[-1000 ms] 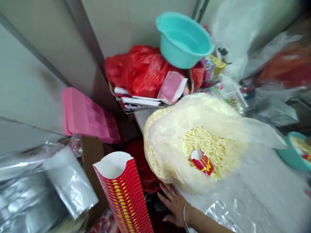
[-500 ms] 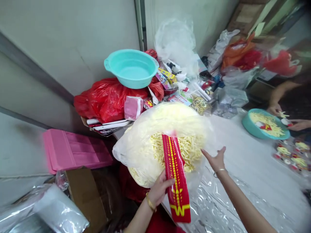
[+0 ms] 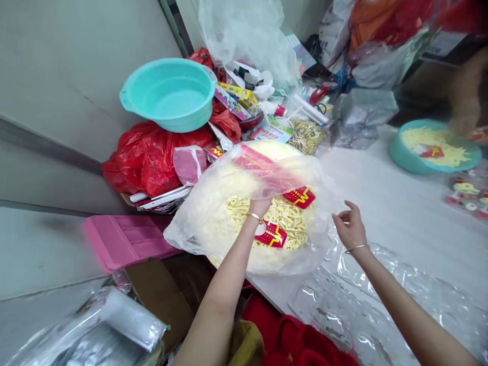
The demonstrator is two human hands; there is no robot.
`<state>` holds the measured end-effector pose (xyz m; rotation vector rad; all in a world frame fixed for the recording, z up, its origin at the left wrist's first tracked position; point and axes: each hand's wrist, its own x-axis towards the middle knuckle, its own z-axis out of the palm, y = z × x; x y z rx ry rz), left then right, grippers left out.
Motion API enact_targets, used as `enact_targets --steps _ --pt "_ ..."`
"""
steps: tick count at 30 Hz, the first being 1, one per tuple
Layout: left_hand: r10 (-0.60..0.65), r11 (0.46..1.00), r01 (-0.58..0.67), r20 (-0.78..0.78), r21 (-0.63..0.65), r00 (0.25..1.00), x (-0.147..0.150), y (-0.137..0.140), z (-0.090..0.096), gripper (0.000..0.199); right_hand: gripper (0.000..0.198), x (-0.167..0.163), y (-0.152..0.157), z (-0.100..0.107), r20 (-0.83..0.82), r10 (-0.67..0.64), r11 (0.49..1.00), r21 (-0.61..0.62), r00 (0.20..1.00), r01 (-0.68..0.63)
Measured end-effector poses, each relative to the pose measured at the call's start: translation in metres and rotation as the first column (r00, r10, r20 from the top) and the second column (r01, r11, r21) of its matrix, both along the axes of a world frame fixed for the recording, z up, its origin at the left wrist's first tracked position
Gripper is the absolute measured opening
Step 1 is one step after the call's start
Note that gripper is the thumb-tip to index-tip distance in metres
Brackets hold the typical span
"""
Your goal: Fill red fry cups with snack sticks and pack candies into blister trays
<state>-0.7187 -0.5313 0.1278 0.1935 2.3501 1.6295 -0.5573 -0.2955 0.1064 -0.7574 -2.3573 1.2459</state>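
Note:
A large clear plastic bag (image 3: 206,213) full of pale yellow fry-shaped strips (image 3: 292,221) lies at the table edge. My left hand (image 3: 261,204) reaches into its mouth, closed at the middle of a stack of flat red fry cartons (image 3: 301,196); bag film veils the fingers. The stack lies slanted, mostly under the film. A loose red carton (image 3: 275,236) with a yellow zigzag mark rests on the strips below my wrist. My right hand (image 3: 349,226) hovers just right of the bag, fingers loosely bent and apart, holding nothing.
A turquoise basin (image 3: 171,96) sits on red plastic bags (image 3: 148,157) at the back left. Clear plastic trays (image 3: 343,300) cover the near tabletop. At the right, a co-worker's blurred arm reaches over another turquoise bowl (image 3: 412,157) of strips. A pink bin (image 3: 125,239) stands lower left.
My left hand has moved up and into the bag with the carton stack, which has turned from nearly upright to slanted. A loose carton now shows on the strips. My right hand's fingers have curled in.

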Motion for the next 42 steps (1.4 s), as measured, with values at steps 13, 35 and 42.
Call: enact_targets --steps 13,35,42 --pt "-0.204 0.714 0.151 0.004 -0.683 0.979 0.082 -0.072 -0.033 0.03 0.079 -0.014 -0.174 -0.029 0.38 0.465 0.728 0.349 0.799 -0.59" --pt "-0.16 0.947 0.139 -0.049 -0.291 0.986 0.042 -0.08 -0.017 0.014 0.08 -0.022 -0.174 -0.026 0.105 0.452 0.847 0.261 0.886 -0.463" --pt "-0.245 0.593 0.007 -0.173 -0.805 0.954 0.008 -0.052 -0.048 0.022 0.087 -0.015 -0.154 -0.04 0.116 0.361 0.895 0.236 0.925 -0.379"
